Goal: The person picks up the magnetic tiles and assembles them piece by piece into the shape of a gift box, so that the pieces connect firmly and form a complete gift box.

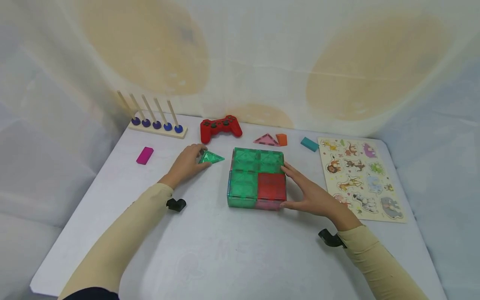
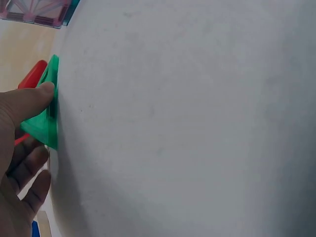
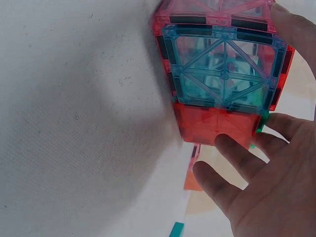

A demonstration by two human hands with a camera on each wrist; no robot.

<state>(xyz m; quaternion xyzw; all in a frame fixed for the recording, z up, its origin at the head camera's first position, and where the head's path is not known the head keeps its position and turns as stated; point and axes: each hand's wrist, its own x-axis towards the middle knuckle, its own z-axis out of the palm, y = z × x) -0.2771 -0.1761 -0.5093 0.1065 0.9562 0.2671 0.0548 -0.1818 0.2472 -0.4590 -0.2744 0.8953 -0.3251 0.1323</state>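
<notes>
**A:** Your left hand [image 1: 186, 163] has the green triangle tile [image 1: 211, 158] pinched, thumb on one face and fingers curled behind it. The tile is at the table [image 1: 210, 250] surface, just left of the flat block of magnetic tiles [image 1: 256, 178] and a little apart from it. How do you keep it tidy from here?

**B:** Look at your right hand [image 1: 313, 195] first. It lies open against the block's right side, fingers straight along the edge by the red square tile [image 1: 271, 186] and thumb at the near corner. It grips nothing. Leave it there as a brace, so the block doesn't skid when another magnet comes near.

**A:** And the triangle?

**B:** Hold it by the faces, as you do, and leave the edges free. I'd judge that the magnets will snap it sideways if you approach at an angle, so line one straight edge up with the block's edge before closing the gap. Mind the red game controller [image 1: 220, 127] just behind your knuckles.
</notes>
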